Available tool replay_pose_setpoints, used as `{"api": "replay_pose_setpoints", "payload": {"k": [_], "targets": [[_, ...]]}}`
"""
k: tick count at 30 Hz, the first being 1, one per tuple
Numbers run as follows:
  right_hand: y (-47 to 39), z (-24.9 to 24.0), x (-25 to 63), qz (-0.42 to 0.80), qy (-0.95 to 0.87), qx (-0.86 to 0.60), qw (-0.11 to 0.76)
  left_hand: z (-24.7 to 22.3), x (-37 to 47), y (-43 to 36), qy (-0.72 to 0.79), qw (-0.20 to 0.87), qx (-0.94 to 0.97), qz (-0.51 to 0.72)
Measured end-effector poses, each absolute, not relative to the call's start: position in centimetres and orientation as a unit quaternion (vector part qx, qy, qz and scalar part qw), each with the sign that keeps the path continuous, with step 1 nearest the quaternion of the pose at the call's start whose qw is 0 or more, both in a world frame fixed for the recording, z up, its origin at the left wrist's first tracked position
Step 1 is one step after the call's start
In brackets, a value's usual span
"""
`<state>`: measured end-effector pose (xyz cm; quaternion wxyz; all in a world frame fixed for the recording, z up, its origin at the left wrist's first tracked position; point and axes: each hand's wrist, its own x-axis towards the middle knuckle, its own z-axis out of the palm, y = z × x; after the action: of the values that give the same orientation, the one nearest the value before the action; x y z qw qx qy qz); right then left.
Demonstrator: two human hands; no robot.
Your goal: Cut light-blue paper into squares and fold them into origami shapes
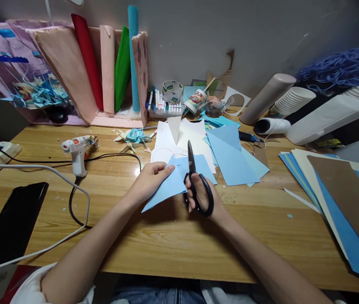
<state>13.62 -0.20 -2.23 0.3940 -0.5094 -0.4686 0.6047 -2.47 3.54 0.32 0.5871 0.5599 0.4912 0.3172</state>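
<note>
Some light-blue paper [167, 190] is pinched in the left hand [149, 179] above the desk [154, 253], seemingly for steadiness; the right hand [200, 192] curls around black-handled scissors [191, 158], blades pointing away, likely for safety.

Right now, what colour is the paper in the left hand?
The paper is light blue, clearest in the head view.

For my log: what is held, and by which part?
Left hand: blue paper sheet, by its left edge. Right hand: black-handled metal scissors, by the finger loops.
</note>
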Motion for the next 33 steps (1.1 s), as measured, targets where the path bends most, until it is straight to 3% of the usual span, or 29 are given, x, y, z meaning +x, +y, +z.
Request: {"api": "replay_pose_setpoints", "payload": {"k": [3, 8, 12, 17, 20, 23, 26, 33], "targets": [[1.8, -1.4, 16.1, 0.472, -0.532, -0.601, 0.366, -0.6, -2.3, 3.6, 0.536, 0.511, 0.586, 0.329], [4.0, -1.6, 19.7, 0.127, -0.622, -0.727, 0.262, -1.6, -2.0, 3.8, 0.570, 0.467, 0.573, 0.359], [4.5, -2.4, 20.8, 0.044, -0.614, -0.758, 0.214, -1.9, -1.8, 3.8, 0.571, 0.468, 0.556, 0.382], [4.5, -2.6, 20.7, 0.028, -0.619, -0.758, 0.205, -2.2, -1.6, 3.5, 0.563, 0.522, 0.517, 0.378], [4.1, -2.1, 19.9, 0.012, -0.636, -0.719, 0.280, -2.5, -1.5, 3.3, 0.537, 0.549, 0.504, 0.395], [3.5, -1.4, 18.5, 0.154, -0.672, -0.612, 0.388, -2.8, -1.3, 3.2, 0.527, 0.543, 0.511, 0.409], [2.8, -1.3, 16.9, 0.295, -0.656, -0.551, 0.424, -2.8, -1.1, 3.1, 0.508, 0.557, 0.502, 0.424], [2.1, -1.7, 15.7, 0.373, -0.610, -0.545, 0.438, -2.7, -0.8, 2.8, 0.472, 0.611, 0.478, 0.419]]}}
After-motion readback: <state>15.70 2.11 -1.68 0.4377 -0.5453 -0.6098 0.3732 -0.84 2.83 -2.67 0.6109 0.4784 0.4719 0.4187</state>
